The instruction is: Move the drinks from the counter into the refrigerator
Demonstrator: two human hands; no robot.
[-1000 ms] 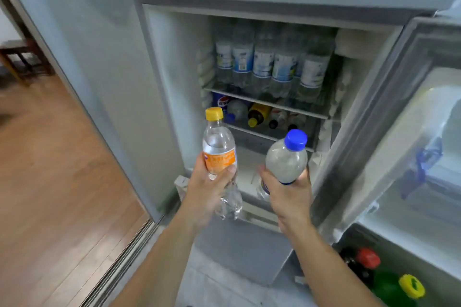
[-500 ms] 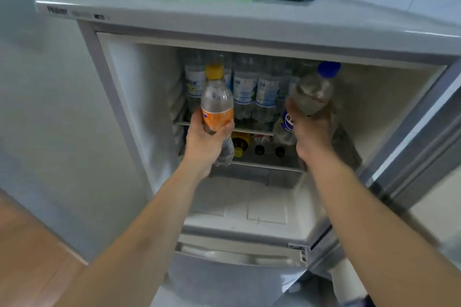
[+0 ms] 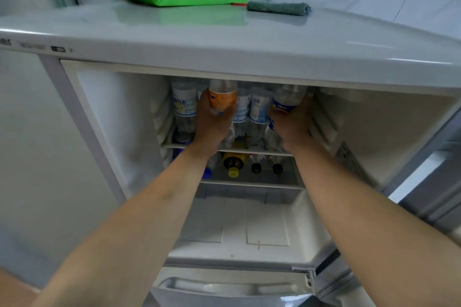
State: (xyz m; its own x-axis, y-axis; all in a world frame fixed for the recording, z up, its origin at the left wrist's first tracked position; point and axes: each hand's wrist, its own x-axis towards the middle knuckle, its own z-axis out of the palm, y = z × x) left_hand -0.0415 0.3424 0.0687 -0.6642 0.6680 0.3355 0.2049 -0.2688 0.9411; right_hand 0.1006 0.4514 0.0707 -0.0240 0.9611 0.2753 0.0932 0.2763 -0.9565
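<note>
Hands (image 3: 252,124) gripping bottles inside refrigerator (image 3: 104,117)

Two bare forearms fill the near view — no sleeves, watch or bands anywhere along them. The left hand (image 3: 212,122) and right hand (image 3: 291,124) are bare too — no gloves, no rings visible.

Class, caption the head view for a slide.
Left hand and right hand each hold a bottle at the fridge's crowded top shelf.

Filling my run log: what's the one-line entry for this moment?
left hand: grips orange-label bottle | right hand: grips blue-label bottle | both at top shelf
</note>
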